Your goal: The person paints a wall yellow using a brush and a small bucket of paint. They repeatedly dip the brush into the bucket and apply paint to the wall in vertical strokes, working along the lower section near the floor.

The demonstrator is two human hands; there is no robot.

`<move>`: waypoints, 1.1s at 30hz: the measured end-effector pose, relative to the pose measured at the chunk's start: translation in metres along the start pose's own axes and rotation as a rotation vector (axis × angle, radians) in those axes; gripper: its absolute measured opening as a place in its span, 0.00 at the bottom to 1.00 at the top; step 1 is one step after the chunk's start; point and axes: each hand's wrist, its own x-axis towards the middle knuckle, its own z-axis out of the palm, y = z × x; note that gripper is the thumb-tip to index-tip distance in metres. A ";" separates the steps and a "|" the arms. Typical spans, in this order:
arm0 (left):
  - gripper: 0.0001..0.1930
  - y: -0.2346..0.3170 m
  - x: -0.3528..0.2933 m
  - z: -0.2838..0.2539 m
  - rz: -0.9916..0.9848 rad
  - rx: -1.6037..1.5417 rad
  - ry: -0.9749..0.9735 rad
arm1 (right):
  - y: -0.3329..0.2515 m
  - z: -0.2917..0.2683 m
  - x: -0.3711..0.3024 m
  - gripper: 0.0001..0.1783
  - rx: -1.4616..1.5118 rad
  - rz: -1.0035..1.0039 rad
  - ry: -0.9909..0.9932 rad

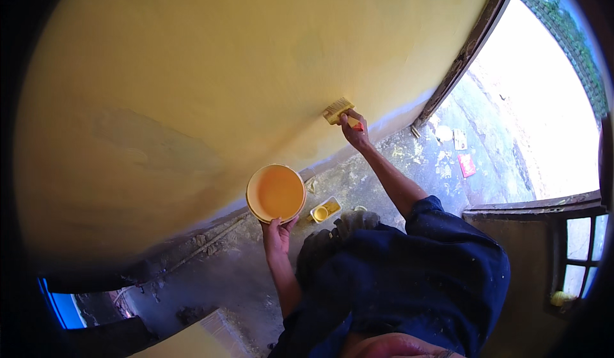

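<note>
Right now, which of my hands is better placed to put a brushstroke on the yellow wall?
Probably your right hand: it grips the brush, at or very near the yellow wall, while your left hand is occupied holding the bucket of paint.

Your right hand [355,131] grips a wide paintbrush [338,111], its yellow-coated bristles at the yellow wall [211,57] (whether they touch it is hard to tell). Your left hand [275,235] holds a round bucket [254,207] by its near edge, with orange-yellow paint [281,190] inside. Below, on the paint-spattered floor [390,195], a white rectangular tub [336,204] holds a small yellow cup [320,213]. To your right, a red packet [467,165] lies near the bright doorway, and a barred window [579,249] sits lower down.
</note>
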 end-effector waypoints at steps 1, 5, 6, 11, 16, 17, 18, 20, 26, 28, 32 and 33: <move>0.29 -0.002 -0.001 0.005 0.007 0.005 -0.007 | -0.010 -0.005 0.011 0.13 0.010 -0.051 0.040; 0.29 -0.004 0.000 0.027 0.013 0.005 -0.060 | -0.080 -0.039 0.076 0.16 0.130 -0.182 0.188; 0.30 -0.004 0.001 0.033 -0.014 0.001 -0.064 | -0.091 -0.047 0.087 0.17 0.170 -0.325 0.203; 0.30 -0.008 0.007 0.064 0.008 -0.012 -0.079 | -0.044 -0.054 0.070 0.12 0.134 -0.293 0.194; 0.31 -0.007 0.002 0.090 0.023 -0.019 -0.110 | 0.048 -0.054 0.017 0.17 0.021 0.157 -0.097; 0.32 -0.005 0.000 0.095 0.041 -0.014 -0.120 | 0.047 -0.058 0.013 0.16 0.125 0.094 -0.133; 0.32 -0.004 -0.001 0.100 0.040 0.012 -0.111 | 0.039 -0.064 0.011 0.16 0.178 0.155 -0.133; 0.33 -0.001 -0.004 0.110 0.058 0.065 -0.094 | 0.001 -0.074 0.010 0.17 0.358 0.029 -0.297; 0.33 0.006 -0.005 0.127 0.122 0.237 -0.062 | -0.122 -0.059 -0.028 0.27 0.217 -0.118 -0.791; 0.34 0.005 -0.007 0.126 0.111 0.260 -0.076 | -0.130 -0.042 -0.050 0.21 0.003 -0.072 -0.790; 0.35 0.002 -0.014 0.114 0.147 0.281 -0.053 | -0.119 0.006 -0.083 0.17 -0.095 -0.061 -0.567; 0.36 0.002 -0.017 0.109 0.151 0.281 -0.056 | -0.116 0.019 -0.089 0.17 -0.097 -0.037 -0.506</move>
